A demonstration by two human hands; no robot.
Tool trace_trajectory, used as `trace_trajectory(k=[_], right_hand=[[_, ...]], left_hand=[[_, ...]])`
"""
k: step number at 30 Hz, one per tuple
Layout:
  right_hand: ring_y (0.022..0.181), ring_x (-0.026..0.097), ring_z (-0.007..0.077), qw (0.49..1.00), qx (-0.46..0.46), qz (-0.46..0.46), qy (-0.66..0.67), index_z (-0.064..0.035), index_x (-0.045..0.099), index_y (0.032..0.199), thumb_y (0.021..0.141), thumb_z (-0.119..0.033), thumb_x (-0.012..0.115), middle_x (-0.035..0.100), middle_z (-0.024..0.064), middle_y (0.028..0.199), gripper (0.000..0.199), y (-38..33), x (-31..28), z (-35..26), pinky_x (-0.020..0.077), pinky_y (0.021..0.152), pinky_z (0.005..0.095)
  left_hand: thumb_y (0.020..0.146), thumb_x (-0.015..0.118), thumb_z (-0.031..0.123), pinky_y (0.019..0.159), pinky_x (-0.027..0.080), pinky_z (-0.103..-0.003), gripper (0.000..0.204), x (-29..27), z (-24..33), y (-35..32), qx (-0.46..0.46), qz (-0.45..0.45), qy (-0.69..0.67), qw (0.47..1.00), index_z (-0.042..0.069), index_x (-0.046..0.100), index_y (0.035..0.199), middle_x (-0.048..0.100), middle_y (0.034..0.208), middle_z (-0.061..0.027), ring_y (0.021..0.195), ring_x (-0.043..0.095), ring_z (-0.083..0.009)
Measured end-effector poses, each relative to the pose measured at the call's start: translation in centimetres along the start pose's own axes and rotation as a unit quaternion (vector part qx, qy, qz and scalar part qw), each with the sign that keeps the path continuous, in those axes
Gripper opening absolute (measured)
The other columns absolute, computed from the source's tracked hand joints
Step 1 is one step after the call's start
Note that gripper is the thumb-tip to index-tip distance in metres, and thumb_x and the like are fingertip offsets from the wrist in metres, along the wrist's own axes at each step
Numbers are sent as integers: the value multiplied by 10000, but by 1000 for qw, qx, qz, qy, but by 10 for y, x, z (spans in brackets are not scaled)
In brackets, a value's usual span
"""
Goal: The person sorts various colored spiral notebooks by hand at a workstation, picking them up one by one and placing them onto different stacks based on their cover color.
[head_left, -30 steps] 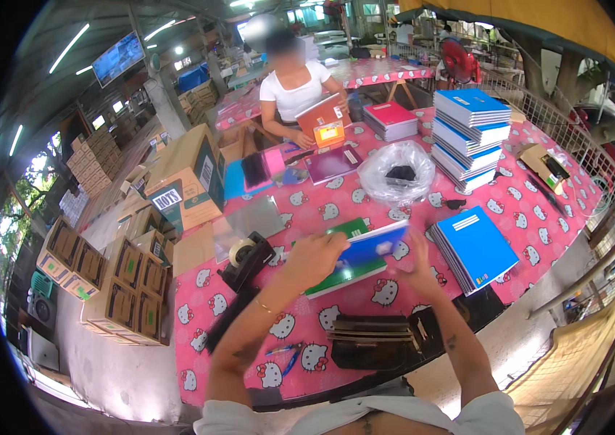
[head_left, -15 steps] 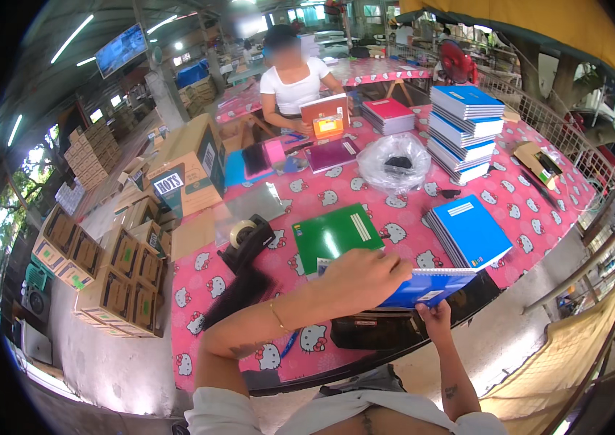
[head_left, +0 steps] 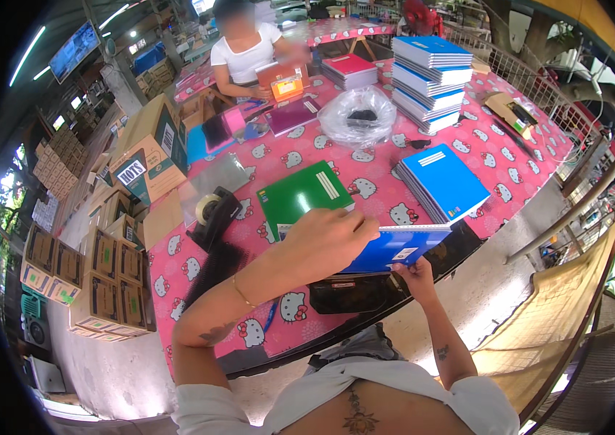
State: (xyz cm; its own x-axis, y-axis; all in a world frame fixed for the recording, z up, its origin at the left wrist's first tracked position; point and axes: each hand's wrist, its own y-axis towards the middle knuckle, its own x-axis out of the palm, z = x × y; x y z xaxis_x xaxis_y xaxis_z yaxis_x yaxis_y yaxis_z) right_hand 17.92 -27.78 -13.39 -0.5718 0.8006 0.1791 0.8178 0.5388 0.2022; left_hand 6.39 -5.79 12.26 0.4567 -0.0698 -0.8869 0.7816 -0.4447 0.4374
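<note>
Close in front of me a blue spiral notebook [head_left: 409,249] is held tilted, its coiled edge up. My right hand [head_left: 415,278] grips its lower edge, thumb on the cover. My left hand [head_left: 333,243] is closed with bent fingers at the upper left of the notebook, by the coil; what its fingertips hold, if anything, is hidden. Just beyond lies a green notebook [head_left: 304,196], flat on the table. A short stack of blue notebooks [head_left: 445,181] lies to its right. Below the held notebook is a dark pouch [head_left: 347,296].
Pink patterned cloth covers the table [head_left: 496,192]. A tape dispenser [head_left: 213,217] and black bristly strands [head_left: 213,272] lie left. A plastic bag roll [head_left: 358,116] and tall notebook stack [head_left: 430,83] stand farther back. Across the table, another person [head_left: 246,54] handles a brown notebook. Cartons [head_left: 148,148] stand left.
The view has shifted, so the table things sit farther up and left. Both hands stay at the blue notebook. The other person's one hand has lifted and is blurred.
</note>
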Motion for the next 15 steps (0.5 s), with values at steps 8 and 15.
trace_trajectory(k=[8,15], right_hand=[[1140,575,133,997,1,-69,-26,-18,534,1337,885,1,743,639,50,1207,499,-8,19,-14,450,995,307],[1192,559,180,998,-11,-63,16,-16,401,1463,856,-35,776,576,98,1296,713,-9,35,-8,427,1039,329]], left_hand=[[904,668,216,670,527,-366,245,25,9,-52,-56,-41,12,997,42,621,1071,611,797,-37,779,662,-207],[888,588,122,791,509,-339,469,79,44,-145,-313,111,-119,936,49,531,1348,635,1144,-125,990,637,-225]])
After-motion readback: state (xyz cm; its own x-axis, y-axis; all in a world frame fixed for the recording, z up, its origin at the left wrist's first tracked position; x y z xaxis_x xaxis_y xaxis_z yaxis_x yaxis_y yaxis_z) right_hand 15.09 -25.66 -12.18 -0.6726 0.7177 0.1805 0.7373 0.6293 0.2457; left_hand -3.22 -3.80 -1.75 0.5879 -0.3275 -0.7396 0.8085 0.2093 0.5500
